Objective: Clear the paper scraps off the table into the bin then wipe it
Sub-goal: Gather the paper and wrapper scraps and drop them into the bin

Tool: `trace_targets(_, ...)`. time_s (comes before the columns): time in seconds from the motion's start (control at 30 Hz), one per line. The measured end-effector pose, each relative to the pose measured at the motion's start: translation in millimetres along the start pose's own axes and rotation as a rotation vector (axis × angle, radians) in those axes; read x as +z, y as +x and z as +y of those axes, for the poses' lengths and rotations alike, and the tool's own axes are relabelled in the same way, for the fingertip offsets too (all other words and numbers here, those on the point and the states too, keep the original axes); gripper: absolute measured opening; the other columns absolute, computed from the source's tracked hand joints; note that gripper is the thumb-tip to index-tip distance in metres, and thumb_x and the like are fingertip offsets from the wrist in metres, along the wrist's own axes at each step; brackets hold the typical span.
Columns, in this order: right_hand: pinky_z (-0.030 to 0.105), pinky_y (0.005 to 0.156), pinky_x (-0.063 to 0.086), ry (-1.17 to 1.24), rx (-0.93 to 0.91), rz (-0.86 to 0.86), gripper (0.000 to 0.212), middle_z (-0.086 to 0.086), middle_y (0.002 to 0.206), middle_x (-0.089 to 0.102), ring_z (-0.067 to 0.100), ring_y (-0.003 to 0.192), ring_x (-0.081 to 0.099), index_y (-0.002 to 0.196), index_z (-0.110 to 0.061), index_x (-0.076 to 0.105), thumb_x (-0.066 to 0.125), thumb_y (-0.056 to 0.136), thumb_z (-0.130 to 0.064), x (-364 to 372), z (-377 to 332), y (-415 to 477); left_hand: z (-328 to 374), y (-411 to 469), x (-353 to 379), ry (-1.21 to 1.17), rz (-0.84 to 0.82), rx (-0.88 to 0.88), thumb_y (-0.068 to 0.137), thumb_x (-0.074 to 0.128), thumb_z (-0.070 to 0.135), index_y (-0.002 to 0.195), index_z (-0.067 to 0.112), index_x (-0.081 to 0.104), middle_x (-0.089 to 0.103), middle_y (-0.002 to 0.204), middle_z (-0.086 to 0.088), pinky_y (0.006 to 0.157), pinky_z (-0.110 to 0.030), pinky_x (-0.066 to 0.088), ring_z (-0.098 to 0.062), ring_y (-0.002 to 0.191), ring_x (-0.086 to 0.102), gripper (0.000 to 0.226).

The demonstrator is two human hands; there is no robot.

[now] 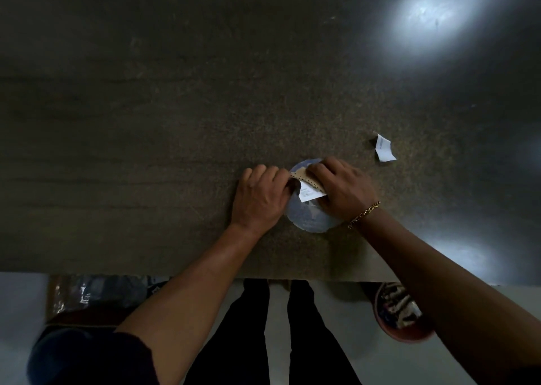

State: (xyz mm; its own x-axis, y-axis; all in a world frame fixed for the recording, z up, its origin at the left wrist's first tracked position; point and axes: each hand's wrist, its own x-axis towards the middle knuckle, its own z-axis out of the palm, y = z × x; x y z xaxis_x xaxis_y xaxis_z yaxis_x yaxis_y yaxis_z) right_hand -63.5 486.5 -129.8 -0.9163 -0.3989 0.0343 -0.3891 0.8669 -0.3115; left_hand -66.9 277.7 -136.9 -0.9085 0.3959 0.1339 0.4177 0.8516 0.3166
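Note:
On the dark speckled table (175, 138) lies a round pale blue paper piece (307, 217) near the front edge. My left hand (260, 197) and my right hand (342, 188) are both on top of it, fingers curled round a small bunch of scraps (307, 185), one brown with a serrated edge and one white with print. Another white printed scrap (384, 148) lies alone on the table, to the right of my right hand. The bin (401, 317), reddish and round with litter inside, stands on the floor below the table's front edge at the right.
A cardboard box (87, 296) with plastic-wrapped contents sits on the floor under the table's front left. My legs (278, 326) stand between the box and the bin. Bright light glare (433, 15) falls on the table's far right.

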Motion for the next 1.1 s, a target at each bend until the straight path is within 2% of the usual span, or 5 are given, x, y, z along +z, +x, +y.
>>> trace_targets(0.2, 0.035, 0.053, 0.052, 0.104, 0.160, 0.113, 0.037, 0.011, 0.100, 0.067, 0.031, 0.072, 0.068, 0.112, -0.013, 0.065, 0.079, 0.079, -0.024, 8, -7, 0, -4, 14, -4, -0.153, -0.022, -0.079, 0.099, 0.051, 0.031, 0.070, 0.021, 0.055, 0.057, 0.061, 0.000, 0.054, -0.028, 0.030, -0.020, 0.053, 0.055, 0.031)
trace_targets(0.43, 0.031, 0.062, 0.041, 0.513, 0.711, 0.435, 0.029, 0.004, 0.081, 0.068, 0.022, 0.071, 0.064, 0.090, -0.011, 0.068, 0.055, 0.089, -0.036, 5, -48, 21, 65, 26, -15, -0.633, 0.097, -0.698, 0.108, 0.047, 0.038, 0.083, 0.027, 0.053, 0.055, 0.065, 0.014, 0.054, -0.011, 0.034, 0.005, 0.058, 0.052, 0.028)
trace_targets(0.63, 0.026, 0.062, 0.055, 1.199, 1.055, 0.430, 0.014, 0.003, 0.081, 0.073, 0.013, 0.075, 0.071, 0.096, -0.009, 0.071, 0.067, 0.096, -0.022, -5, -96, 35, 74, 43, -31, -1.357, 0.266, -1.213, 0.102, 0.059, 0.044, 0.093, 0.014, 0.071, 0.074, 0.091, -0.004, 0.068, -0.026, 0.058, -0.013, 0.081, 0.072, 0.033)
trace_targets(0.87, 0.033, 0.082, 0.057, 1.475, 0.930, 0.348, 0.023, -0.004, 0.090, 0.076, 0.010, 0.090, 0.071, 0.091, -0.023, 0.071, 0.054, 0.095, -0.037, -28, -107, 44, 65, 46, -41, -1.679, 0.097, -1.224, 0.087, 0.067, 0.053, 0.125, 0.007, 0.069, 0.075, 0.111, -0.008, 0.082, -0.035, 0.058, -0.020, 0.101, 0.074, 0.060)
trace_targets(1.1, 0.040, 0.099, 0.054, 1.500, 1.048, 0.304, 0.053, 0.002, 0.101, 0.079, 0.013, 0.099, 0.074, 0.088, -0.026, 0.076, 0.035, 0.107, -0.052, -35, -112, 52, 66, 52, -55, -1.769, 0.038, -1.197, 0.106, 0.049, 0.033, 0.095, 0.009, 0.071, 0.077, 0.076, -0.001, 0.057, -0.019, 0.056, -0.009, 0.070, 0.074, 0.035)
